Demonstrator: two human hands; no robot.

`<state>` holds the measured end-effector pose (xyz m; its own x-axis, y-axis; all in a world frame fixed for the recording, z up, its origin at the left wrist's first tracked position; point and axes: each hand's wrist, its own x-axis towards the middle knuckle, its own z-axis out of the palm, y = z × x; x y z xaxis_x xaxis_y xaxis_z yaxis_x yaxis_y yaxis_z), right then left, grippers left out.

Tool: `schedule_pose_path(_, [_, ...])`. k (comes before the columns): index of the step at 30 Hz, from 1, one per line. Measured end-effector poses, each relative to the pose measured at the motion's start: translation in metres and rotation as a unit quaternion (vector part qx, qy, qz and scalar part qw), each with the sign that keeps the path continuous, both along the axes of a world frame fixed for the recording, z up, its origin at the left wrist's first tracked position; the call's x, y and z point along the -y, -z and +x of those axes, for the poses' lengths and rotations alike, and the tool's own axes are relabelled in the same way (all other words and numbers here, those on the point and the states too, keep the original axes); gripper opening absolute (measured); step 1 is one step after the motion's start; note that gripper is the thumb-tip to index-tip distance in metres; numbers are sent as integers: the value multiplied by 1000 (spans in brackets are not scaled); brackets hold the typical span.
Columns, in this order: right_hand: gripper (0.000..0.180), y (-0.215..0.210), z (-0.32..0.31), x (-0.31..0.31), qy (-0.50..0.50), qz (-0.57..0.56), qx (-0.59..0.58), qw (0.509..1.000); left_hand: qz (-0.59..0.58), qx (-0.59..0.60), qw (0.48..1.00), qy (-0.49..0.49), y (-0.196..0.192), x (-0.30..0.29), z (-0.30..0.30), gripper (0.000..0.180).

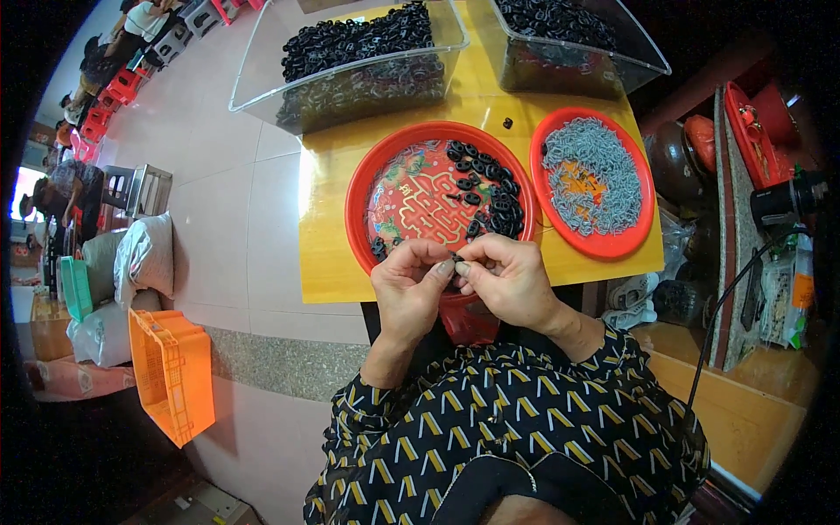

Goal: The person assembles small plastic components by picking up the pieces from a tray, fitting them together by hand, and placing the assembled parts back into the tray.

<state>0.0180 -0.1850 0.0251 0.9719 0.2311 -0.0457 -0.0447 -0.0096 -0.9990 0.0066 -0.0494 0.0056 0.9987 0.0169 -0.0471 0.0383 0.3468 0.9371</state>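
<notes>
My left hand (411, 284) and my right hand (506, 278) meet at the near rim of a round red tray (357, 229). Thumbs and forefingers of both pinch a small black part (456, 259), mostly covered by the fingertips. Inside the tray, black oval plastic pieces (504, 210) with holes are heaped along the right side. A few more lie at its lower left. On the right stands a red oval tray (598, 248) full of small grey metal pieces, thin like pins or screws; their exact kind is too small to tell.
Two clear plastic bins (350, 92), (569, 66) of black pieces stand at the back of the yellow table (328, 262). One loose black piece (507, 123) lies between bins and trays. An orange crate (175, 376) and pale sacks (144, 262) are on the floor at left. Other people sit far left.
</notes>
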Motion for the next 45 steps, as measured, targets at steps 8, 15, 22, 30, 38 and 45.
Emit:
schedule_pose_path(8, [8, 10, 16, 25, 13, 40, -54, 998, 112, 16, 993, 16, -8, 12, 26, 12])
schedule_pose_path(15, [11, 10, 22, 49, 72, 67, -50, 994, 564, 359, 741, 56, 3, 14, 84, 22])
schedule_pose_path(22, [12, 12, 21, 54, 57, 61, -76, 994, 645, 344, 668, 140, 9, 27, 94, 22])
schedule_pose_path(30, [11, 16, 23, 48, 17, 190, -114, 975, 159, -17, 979, 127, -10, 9, 50, 7])
schedule_pose_path(38, [12, 14, 19, 16, -32, 155, -33, 987, 39, -35, 995, 87, -1, -4, 16, 12])
schedule_pose_path(45, [11, 14, 12, 3, -27, 186, -80, 979, 15, -26, 999, 29, 3, -8, 6, 17])
